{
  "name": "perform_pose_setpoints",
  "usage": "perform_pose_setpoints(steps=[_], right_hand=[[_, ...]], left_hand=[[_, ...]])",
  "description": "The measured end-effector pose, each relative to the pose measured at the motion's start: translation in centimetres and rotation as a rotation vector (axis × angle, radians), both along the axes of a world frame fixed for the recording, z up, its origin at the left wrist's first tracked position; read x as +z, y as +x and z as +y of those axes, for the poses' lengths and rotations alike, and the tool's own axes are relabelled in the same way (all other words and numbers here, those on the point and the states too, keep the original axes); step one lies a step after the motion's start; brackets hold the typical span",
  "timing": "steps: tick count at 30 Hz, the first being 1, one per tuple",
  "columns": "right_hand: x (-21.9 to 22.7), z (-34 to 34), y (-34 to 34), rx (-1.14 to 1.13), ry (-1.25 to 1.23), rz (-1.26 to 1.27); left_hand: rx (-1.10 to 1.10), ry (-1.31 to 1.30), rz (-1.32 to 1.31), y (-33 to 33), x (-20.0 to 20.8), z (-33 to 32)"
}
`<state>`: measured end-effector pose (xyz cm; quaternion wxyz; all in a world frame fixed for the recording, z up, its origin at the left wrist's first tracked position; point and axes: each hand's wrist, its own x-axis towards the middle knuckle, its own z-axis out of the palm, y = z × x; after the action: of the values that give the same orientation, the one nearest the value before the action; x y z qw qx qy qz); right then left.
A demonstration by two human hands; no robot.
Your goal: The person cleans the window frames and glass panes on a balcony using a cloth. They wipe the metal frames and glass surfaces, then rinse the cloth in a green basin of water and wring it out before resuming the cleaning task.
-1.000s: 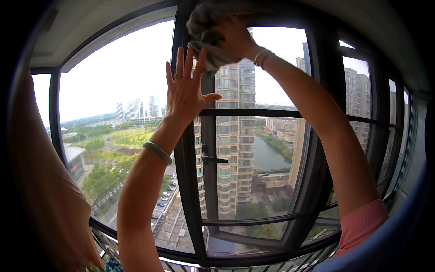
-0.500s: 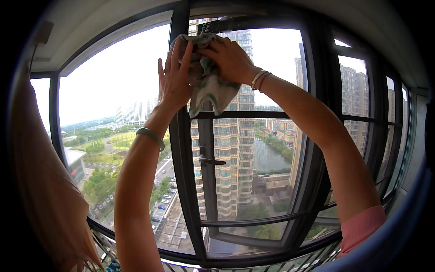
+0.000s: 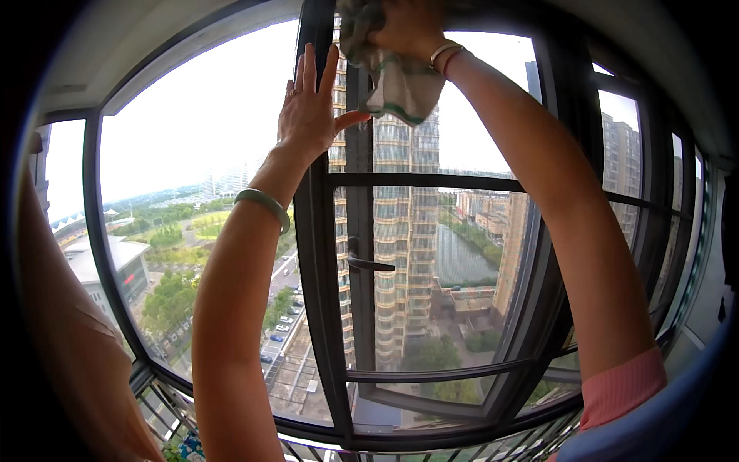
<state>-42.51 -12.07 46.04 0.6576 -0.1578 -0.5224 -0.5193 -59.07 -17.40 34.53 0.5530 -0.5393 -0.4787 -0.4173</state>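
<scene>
Right hand (image 3: pixel 412 31) grips a green-striped cloth (image 3: pixel 404 86), likely light and limp, best held by its bunched folds; left hand (image 3: pixel 306 122) splays empty.

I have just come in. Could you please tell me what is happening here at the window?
A person reaches up with both arms at the window. The right grip holds a bunched cloth high up, its lower part hanging loose. The left grip is open and holds nothing, fingers spread beside the dark post; whether it touches the post is unclear. The handle is below, untouched.
</scene>
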Motion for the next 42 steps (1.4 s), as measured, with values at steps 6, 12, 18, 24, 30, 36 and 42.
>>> perform_pose_setpoints(steps=[6, 12, 18, 24, 30, 36, 42], right_hand=[[-4.8, 1.6, -0.1, -0.016, -0.017, -0.371], [1.1, 2.4, 4.3, -0.29, 0.032, -0.259], [3.6, 1.8, 8.5, -0.188, -0.262, -0.002], [1.3, 2.9, 0.1, -0.16, -0.039, -0.291], [4.2, 3.2, 10.9, -0.229, -0.18, -0.003], [3.5, 6.7, 16.0, -0.221, -0.107, 0.259], [-1.6, 2.6, 2.7, -0.095, -0.018, -0.339]], left_hand=[[0.061, 0.067, -0.002, 0.2, -0.5, -0.9], [0.198, 0.107, 0.111, 0.0, -0.8, -0.2], [0.246, 0.085, 0.11, 0.1, -0.8, 0.5], [0.287, 0.072, 0.108, -0.2, -0.9, 0.1], [0.377, 0.075, 0.115, -0.1, -1.3, -0.3], [0.265, 0.052, 0.096, 0.9, -1.2, 0.4], [0.354, 0.017, 0.058, 0.3, -1.4, -0.5]])
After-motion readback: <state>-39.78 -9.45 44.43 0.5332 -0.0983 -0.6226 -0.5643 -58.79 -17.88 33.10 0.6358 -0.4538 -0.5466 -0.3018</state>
